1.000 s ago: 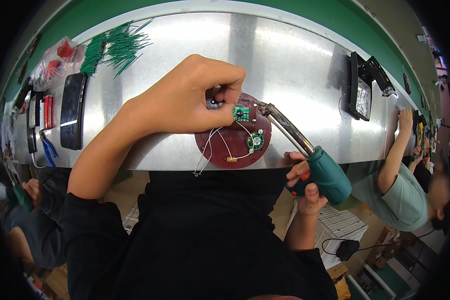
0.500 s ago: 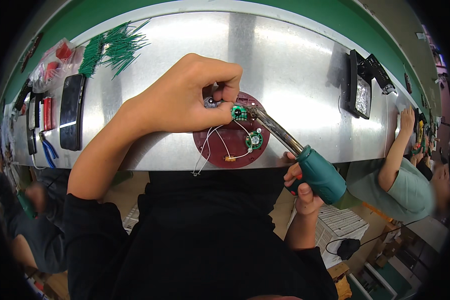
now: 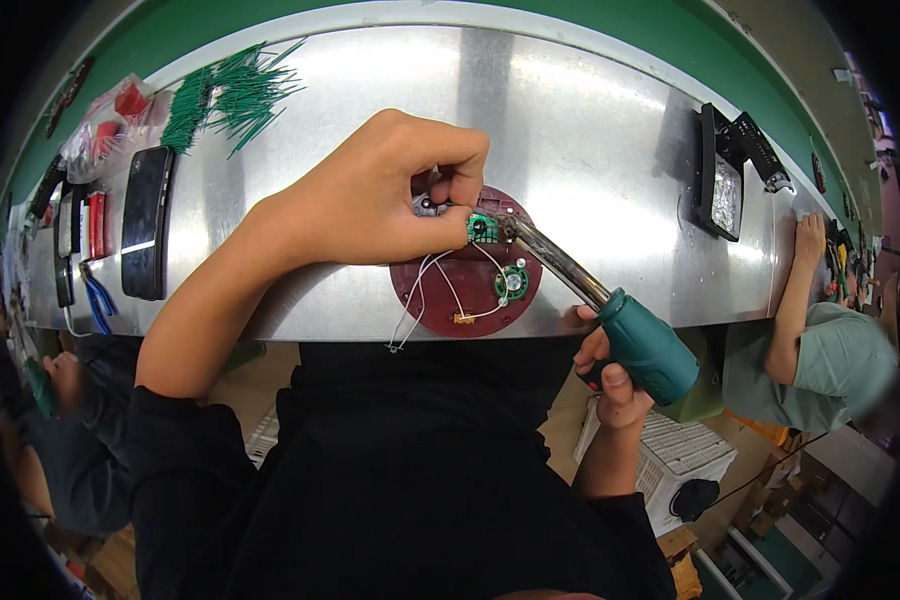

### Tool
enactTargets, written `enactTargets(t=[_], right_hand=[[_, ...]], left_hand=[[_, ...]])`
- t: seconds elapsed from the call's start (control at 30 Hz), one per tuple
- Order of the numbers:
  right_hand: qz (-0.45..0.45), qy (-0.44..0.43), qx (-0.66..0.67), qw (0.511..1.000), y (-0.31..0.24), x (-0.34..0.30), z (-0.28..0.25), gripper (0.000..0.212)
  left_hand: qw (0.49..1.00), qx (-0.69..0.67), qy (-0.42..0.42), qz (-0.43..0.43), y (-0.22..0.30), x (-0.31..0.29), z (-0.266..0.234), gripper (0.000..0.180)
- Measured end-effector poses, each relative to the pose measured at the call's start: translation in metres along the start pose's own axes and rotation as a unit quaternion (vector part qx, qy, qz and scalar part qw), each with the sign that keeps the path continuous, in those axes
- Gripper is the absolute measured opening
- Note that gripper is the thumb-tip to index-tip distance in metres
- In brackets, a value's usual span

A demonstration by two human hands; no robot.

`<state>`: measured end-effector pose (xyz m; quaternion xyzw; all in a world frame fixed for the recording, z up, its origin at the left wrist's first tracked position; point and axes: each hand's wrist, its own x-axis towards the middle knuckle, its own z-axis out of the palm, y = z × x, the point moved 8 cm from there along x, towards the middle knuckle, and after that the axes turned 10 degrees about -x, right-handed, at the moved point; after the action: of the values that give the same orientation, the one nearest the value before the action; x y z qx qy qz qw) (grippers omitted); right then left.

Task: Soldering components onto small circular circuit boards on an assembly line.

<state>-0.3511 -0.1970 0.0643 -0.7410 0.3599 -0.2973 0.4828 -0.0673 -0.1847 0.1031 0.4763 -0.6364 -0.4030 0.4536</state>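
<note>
A round dark red plastic housing (image 3: pixel 428 298) lies near the table's front edge. My left hand (image 3: pixel 380 190) rests over its upper left, thumb and index finger pinched beside a small green circuit board (image 3: pixel 484 232); what they hold is mostly hidden. My right hand (image 3: pixel 618 392) grips a green pistol-shaped soldering iron (image 3: pixel 652 348) from below. Its metal tip meets the board's upper edge, right by the left fingertips. Lower on the housing are a round green board (image 3: pixel 512 282) and an orange connector (image 3: pixel 463 318). Thin white wires (image 3: pixel 417 300) loop over the housing and past the table edge.
At the left lie a black phone (image 3: pixel 146 222), blue-handled pliers (image 3: pixel 98 302), green wires (image 3: pixel 245 95) and a clear bag (image 3: pixel 105 125) with red pieces. A black box-like fixture (image 3: pixel 722 180) stands at the right. Co-workers sit both sides, one in a green shirt (image 3: pixel 830 350).
My hands, the iron and the housing hold nearly the same places, with only a slight shift in the picture. The co-workers on both sides have moved a little.
</note>
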Motion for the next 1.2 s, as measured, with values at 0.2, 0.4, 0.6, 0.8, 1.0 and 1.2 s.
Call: enactTargets(t=[0.2,0.4,0.6,0.8,1.0,1.2], right_hand=[[0.012,0.013,0.036,0.999,-0.001,0.003,-0.002,0.06],[0.025,0.055,0.051,0.997,-0.002,0.002,-0.001,0.07],[0.016,0.061,0.067,0.996,0.003,0.002,-0.004,0.066],[0.007,0.056,0.078,0.995,0.003,0.003,-0.006,0.064],[-0.005,0.058,0.09,0.994,0.004,0.003,-0.009,0.061],[-0.039,0.073,0.111,0.99,-0.001,0.008,-0.01,0.057]], left_hand=[[1.0,0.013,0.001,0.004,0.002,-0.001,0.0,0.016],[1.0,0.021,-0.023,0.0,0.001,-0.002,0.002,0.015],[0.999,0.031,-0.018,0.007,0.003,-0.001,0.001,0.013],[0.999,0.037,0.002,0.023,0.008,0.001,0.0,0.013],[1.0,0.023,0.018,0.004,0.005,0.001,0.001,0.014],[0.991,-0.001,0.039,0.13,0.011,-0.001,0.014,0.015]])
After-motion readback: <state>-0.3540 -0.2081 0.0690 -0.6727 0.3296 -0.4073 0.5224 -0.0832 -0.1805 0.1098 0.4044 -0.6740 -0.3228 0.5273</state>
